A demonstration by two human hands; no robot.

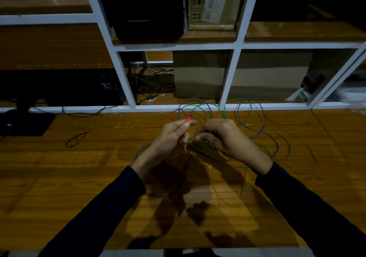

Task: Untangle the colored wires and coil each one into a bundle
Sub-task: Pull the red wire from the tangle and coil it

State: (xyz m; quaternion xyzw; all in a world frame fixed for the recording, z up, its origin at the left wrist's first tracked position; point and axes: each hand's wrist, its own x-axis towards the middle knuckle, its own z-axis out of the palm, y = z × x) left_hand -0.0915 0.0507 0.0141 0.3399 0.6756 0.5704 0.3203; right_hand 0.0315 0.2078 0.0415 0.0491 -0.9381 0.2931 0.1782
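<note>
Toward the desk's [59,177] far left corner sits a dark mouse pad [25,124], and a short black wire scrap [76,138] lies loose on the wood to its right; nearer the middle, the left hand [172,136] is raised above the desk with fingers curled, thumb and forefinger pinching a small bundle of red wire [187,118] (its folded end pokes up past the fingertips); just beside it the right hand [223,138] is also curled, its fingertips pinching thin strands, though which colour it grips cannot be told; behind and to the right of both hands, the tangle of colored wires [255,130] in purple, green and red loops over the desk's far edge and spreads toward its right side.
</note>
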